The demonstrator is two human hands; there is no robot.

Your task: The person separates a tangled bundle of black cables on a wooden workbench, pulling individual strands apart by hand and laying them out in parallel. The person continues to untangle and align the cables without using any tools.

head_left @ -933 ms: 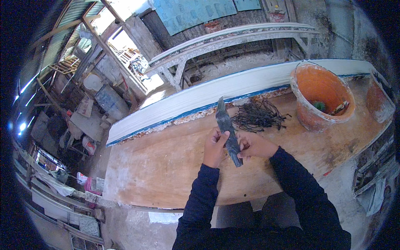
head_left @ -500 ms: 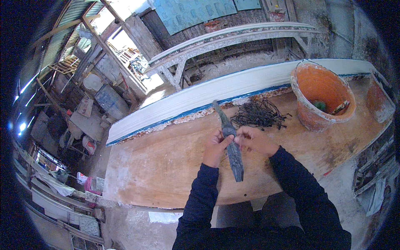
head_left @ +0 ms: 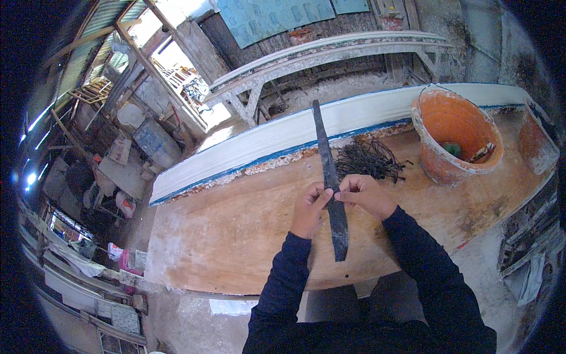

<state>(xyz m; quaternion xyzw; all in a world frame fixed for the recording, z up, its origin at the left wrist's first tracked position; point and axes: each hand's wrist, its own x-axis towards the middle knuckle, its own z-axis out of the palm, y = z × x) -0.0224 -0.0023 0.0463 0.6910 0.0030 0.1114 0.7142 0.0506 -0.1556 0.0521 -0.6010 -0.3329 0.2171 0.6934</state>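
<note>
A long, dark grey flat strip (head_left: 338,230) stands out from between my hands, one end reaching away over the white moulding and the other hanging toward me. What it is made of I cannot tell for sure. My left hand (head_left: 308,209) pinches its middle between thumb and fingers. Right against it, my right hand (head_left: 368,196) is closed with thumb and fingertips on the strip's other edge. Just beyond my right hand lies a tangled heap of thin black strands (head_left: 372,162) on the wooden tabletop (head_left: 230,242).
An orange bucket (head_left: 433,162), smeared white, stands at the right with a green item inside. Another orange container (head_left: 537,144) is at the far right. The long white moulding (head_left: 236,158) with a blue edge runs along the table's far side. Behind it stands a white-stained bench (head_left: 253,97).
The strip's far part has straightened and now reaches farther away, over the white moulding. Both hands stay close together at its middle, with the right one shifted slightly.
</note>
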